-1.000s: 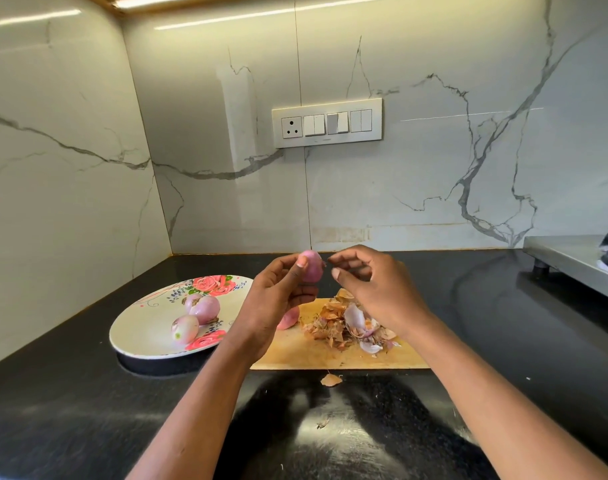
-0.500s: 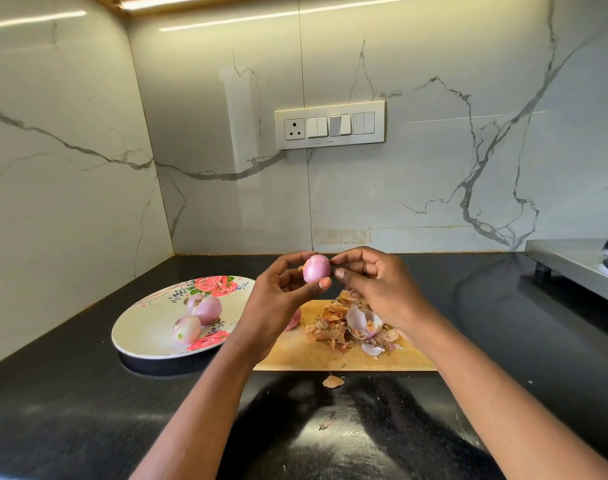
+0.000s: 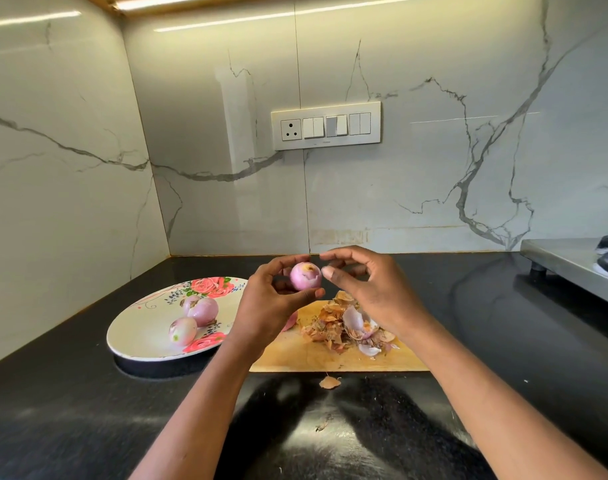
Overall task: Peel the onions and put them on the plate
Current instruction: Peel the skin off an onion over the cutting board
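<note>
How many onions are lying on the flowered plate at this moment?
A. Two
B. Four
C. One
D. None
A: two onions lie side by side on the plate, while a third onion is held in the left hand above the cutting board.

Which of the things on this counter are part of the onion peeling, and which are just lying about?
Part of the job: the onion held in the left hand; the right hand beside it; two onions on the plate.

Lying about: peel pile on the cutting board, switch panel, steel stand.
</note>
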`<state>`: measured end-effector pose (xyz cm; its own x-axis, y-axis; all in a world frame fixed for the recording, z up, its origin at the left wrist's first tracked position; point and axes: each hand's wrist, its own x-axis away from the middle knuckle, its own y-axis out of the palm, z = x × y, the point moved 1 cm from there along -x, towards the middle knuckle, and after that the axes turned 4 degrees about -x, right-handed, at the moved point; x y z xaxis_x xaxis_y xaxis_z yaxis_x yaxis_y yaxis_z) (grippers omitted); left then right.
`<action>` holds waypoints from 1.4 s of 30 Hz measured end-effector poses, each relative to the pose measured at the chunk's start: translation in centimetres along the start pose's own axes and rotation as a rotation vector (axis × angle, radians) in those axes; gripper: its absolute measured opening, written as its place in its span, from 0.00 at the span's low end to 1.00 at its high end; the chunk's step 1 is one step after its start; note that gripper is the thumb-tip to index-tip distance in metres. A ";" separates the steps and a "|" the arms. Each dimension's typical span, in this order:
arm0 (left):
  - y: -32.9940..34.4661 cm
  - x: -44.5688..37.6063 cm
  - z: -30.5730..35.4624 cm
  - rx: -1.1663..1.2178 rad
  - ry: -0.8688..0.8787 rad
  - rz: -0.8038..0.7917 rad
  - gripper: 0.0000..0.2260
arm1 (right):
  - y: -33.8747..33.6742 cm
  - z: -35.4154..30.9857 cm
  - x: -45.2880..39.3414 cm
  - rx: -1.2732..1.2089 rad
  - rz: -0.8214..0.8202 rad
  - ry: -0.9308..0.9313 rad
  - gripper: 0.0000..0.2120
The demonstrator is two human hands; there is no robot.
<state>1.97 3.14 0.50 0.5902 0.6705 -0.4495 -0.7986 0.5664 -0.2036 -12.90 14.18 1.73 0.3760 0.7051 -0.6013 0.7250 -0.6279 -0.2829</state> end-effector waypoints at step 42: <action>0.6 0.4 0.7 0.211 -0.033 -0.049 0.20 | 0.8 0.1 -0.1 -0.098 0.142 0.005 0.03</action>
<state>1.74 4.06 0.79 0.6339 0.6531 -0.4143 -0.7285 0.6840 -0.0365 -12.45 13.55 1.47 0.4813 0.6131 -0.6264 0.7171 -0.6864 -0.1209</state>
